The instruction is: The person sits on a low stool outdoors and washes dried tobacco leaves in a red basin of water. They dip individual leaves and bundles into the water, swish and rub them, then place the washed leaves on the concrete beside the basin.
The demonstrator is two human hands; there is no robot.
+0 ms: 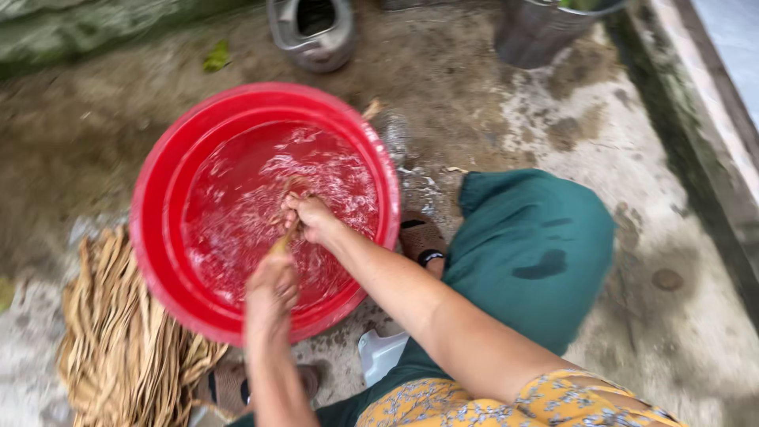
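Gripping tan strands (286, 237), both hands, left (273, 285) and right (310, 217), close over red basin (158, 198).

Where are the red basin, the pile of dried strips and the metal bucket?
red basin (158, 237): head view, on its left rim.
dried strips (118, 348): head view, middle of the pile left of the basin.
metal bucket (538, 35): head view, on its side wall.

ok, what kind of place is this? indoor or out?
Most likely an outdoor washing spot in a yard. The ground is rough, wet concrete, a red basin of water sits directly on it, and metal pails stand nearby. Both hands work fibres in the water, beside a heap of dried strips.
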